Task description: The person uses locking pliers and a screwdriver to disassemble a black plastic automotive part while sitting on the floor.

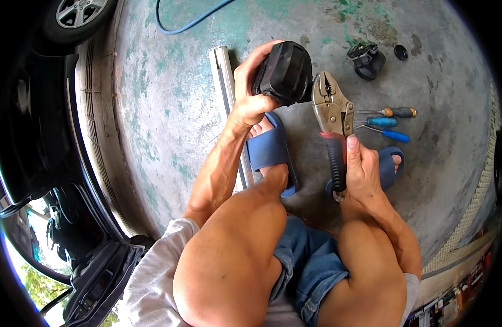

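My left hand (252, 90) is wrapped round a black plastic housing (288, 73), a blocky part with bevelled faces, held up above the floor. Close by on its right, locking pliers (330, 109) point upward with their toothed jaws near the housing. My right hand (363, 166) grips these pliers by the red and black handle. Whether the jaws touch the housing I cannot tell. Three hand tools lie on the floor beyond my right hand: an orange and black screwdriver (401, 112), a teal-handled screwdriver (383, 121) and a blue-handled tool with a bent shaft (395, 135).
A black mechanical part (366, 61) and a round black cap (401, 52) lie at the far right. A long metal rail (224, 82) runs past my left foot. At the far side curls a blue hose (177, 31). A dark car (33, 125) stands on the left.
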The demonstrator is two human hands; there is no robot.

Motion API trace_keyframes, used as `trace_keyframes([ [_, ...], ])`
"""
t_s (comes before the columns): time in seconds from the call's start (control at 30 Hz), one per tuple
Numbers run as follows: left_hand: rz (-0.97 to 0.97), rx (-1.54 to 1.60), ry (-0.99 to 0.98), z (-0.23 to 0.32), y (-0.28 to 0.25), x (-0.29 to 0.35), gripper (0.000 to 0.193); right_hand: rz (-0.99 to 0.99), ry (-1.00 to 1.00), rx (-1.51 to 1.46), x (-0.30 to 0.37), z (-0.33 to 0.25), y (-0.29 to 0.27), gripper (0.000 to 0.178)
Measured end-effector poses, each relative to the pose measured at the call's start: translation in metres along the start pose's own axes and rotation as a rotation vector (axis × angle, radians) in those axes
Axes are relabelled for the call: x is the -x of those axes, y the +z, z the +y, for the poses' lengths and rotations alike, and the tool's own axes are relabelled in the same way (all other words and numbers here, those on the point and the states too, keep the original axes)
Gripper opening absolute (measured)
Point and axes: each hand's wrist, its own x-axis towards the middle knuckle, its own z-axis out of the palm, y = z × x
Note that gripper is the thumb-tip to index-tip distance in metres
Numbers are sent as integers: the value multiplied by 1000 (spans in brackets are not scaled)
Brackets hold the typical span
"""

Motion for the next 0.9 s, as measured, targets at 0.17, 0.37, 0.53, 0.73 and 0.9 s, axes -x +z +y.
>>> trace_keyframes([
  [0.17, 5, -57, 88, 7, 2, -6, 104, -19, -20, -27, -6, 2, -7, 58],
  [0.37, 48, -98, 53, 10, 0, -8, 104, -191, 69, -351, -10, -2, -16, 54],
  [0.53, 91, -110, 21, 12, -4, -6, 98, -210, 246, -412, -15, -19, -22, 45],
  [0.73, 40, -103, 63, 9, 2, -7, 97, -50, 87, -237, -7, -16, -8, 51],
  [0.9, 16, -99, 118, 5, -1, -1, 98, 68, -45, -22, -5, -18, -2, 53],
])
